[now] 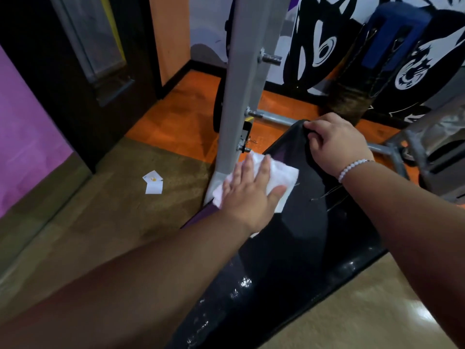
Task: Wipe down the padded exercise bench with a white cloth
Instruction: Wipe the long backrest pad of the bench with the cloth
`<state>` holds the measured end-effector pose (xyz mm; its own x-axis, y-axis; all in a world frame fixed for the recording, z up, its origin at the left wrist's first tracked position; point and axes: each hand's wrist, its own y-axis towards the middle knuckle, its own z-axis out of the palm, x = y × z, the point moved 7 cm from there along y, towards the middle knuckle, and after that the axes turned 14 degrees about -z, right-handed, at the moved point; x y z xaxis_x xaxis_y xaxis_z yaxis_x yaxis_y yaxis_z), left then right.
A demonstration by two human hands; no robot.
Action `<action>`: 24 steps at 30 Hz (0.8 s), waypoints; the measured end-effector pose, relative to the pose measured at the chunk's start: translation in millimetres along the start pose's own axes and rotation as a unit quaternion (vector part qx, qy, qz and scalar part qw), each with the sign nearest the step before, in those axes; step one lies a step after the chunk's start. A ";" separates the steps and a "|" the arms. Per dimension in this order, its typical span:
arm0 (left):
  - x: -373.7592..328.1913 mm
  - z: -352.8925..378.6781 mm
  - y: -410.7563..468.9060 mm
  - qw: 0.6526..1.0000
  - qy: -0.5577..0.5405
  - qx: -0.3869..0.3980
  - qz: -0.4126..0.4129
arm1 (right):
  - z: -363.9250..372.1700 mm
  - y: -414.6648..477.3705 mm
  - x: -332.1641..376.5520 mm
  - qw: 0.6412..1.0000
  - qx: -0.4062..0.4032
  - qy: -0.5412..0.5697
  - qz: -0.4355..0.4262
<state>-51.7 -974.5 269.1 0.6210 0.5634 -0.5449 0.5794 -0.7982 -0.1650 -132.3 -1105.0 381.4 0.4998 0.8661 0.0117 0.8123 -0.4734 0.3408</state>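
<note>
The padded bench (297, 248) is black and glossy with a purple edge, running from the lower middle up to the centre right. A white cloth (281, 176) lies flat on its left side near the far end. My left hand (247, 195) presses flat on the cloth with fingers spread. My right hand (334, 144), with a bead bracelet on the wrist, grips the far top corner of the bench pad. Loose threads stick out of the pad's seam between the two hands.
A grey metal upright (241, 96) with bolts stands right beside the cloth. Grey frame tubes (392, 149) run behind the bench. Two white cards (153, 183) lie on the tan floor at left. A dark door (83, 59) and a painted wall are behind.
</note>
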 end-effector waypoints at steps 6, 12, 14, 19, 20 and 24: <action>17.1 7.3 -15.2 0.997 -0.006 -0.033 0.073 | -0.8 0.6 -0.7 1.000 -0.011 -0.013 -0.014; 73.4 4.6 -17.2 0.997 -0.059 -0.056 -0.012 | -1.7 0.8 0.1 1.000 -0.013 -0.017 -0.017; 90.4 8.8 -13.4 0.995 -0.070 -0.019 -0.063 | -2.3 -0.5 -0.3 1.000 -0.012 -0.020 -0.014; 99.2 15.6 7.6 0.976 -0.105 0.025 -0.188 | -1.7 -3.8 -2.0 1.000 -0.022 -0.014 -0.015; 88.9 13.2 14.9 0.976 -0.108 0.027 -0.187 | -1.8 -3.8 -1.9 0.999 -0.025 -0.013 -0.016; 12.5 -3.1 31.8 0.992 -0.093 0.028 -0.083 | -2.6 -4.2 -1.9 0.999 -0.028 -0.013 -0.017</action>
<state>-23.9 -992.2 259.7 0.4079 0.6438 -0.6475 0.6323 -0.7107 -0.3083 -137.5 -1104.2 382.4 0.4799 0.8769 -0.0254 0.8112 -0.4325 0.3935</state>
